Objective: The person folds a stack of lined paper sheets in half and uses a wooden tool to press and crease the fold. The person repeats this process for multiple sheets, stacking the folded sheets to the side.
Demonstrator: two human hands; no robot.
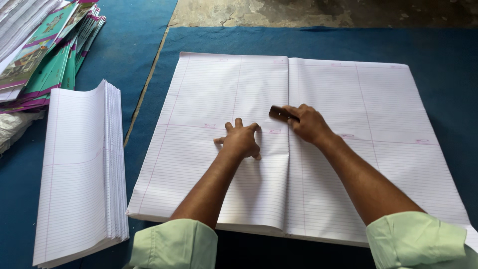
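Blue mat (pixel 438 60): the ground under everything. I see bare mat well beyond my right hand (pixel 309 123) and a strip of it past my left hand (pixel 241 141), between the sheets and the side stack.

Ruled sheets (pixel 368 129): a large stack lying open and flat, its centre fold running between my two hands. The near edge sits close to my sleeves, the far edge well ahead. My judgement: the top sheet could slide or crease crooked if the left hand eases its pressure while the block pushes.

Folded stack (pixel 82 169): well to the left of my left hand and apart from the open sheets. The gap is narrow, so a wide sweep of the elbow could fan its edge out.

Booklets (pixel 47 55): a pile of green covers far off to the left, clear of my reach.

Left hand: fingers spread, palm pressed flat on the left leaf, holding nothing.

Right hand: closed around a small dark block (pixel 280 113) resting on the fold. Tilted, I judge it might scuff or tear the paper.
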